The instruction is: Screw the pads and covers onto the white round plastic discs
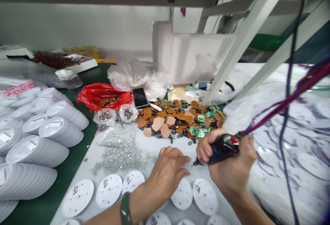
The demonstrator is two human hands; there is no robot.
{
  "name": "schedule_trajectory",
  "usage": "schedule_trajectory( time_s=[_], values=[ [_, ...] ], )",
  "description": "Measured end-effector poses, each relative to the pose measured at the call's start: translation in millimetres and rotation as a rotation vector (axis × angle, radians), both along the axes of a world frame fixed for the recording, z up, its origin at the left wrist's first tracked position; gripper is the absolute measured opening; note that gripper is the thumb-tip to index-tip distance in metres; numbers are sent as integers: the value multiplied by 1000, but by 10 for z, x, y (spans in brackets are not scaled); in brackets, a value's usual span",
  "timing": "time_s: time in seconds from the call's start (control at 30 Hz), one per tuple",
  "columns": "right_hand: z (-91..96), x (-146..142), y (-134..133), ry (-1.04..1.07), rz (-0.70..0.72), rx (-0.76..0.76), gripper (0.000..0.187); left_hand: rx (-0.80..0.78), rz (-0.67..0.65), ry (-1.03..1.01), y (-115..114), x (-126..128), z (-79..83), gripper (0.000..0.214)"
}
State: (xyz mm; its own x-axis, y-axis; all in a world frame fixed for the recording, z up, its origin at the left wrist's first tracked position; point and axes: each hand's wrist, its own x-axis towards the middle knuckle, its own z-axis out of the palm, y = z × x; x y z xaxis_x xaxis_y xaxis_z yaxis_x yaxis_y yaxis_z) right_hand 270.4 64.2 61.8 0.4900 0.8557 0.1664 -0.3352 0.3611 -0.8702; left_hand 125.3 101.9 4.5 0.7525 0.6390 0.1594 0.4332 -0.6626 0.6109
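The left hand [166, 171] is lying palm down and open, its fingers [182, 161] stretching forward and slightly apart, while the left forearm [110, 216] is angling in from the bottom edge. The right hand [228, 171] is clenching into a firm grip, its fingers [206, 147] curling tightly inward, and the right forearm [247, 209] is rising from the lower right. The two hands are working just beside each other, not touching.
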Motion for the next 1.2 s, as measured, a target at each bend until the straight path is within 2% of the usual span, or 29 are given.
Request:
schedule_trajectory(
  time_s=[0.13, 0.37, 0.47, 0.63, 0.7, 0.83, 1.0, 1.13, 1.2],
  values=[
    [28, -9, -19, 25, 24, 15, 58, 9, -17, -24, 16, 115, -59, 3],
    [31, -20, -40, 60, 51, 28, 57, 153, -55, 18, -19, 115, -171, 9],
    [58, -39, -71, 62, 95, 21, 56, 243, -84, 42, -70, 106, -235, 6],
    [108, -63, -180, 70, 202, 1, 53, 418, -102, 109, -185, 80, -282, 21],
    [123, -69, -230, 79, 215, -11, 55, 476, -122, 116, -235, 67, -297, 19],
    [171, -75, -314, 102, 202, -13, 61, 468, -170, 63, -329, 60, -303, 8],
    [241, -10, -430, 123, 163, -37, 57, 317, -96, -74, -391, 97, -223, 16],
    [151, 119, -565, 46, 97, -87, 60, 395, -155, -112, -463, 75, -246, 11],
    [58, 178, -620, 5, 60, -113, 61, 492, -235, -103, -523, 52, -321, 19]
  ],
)
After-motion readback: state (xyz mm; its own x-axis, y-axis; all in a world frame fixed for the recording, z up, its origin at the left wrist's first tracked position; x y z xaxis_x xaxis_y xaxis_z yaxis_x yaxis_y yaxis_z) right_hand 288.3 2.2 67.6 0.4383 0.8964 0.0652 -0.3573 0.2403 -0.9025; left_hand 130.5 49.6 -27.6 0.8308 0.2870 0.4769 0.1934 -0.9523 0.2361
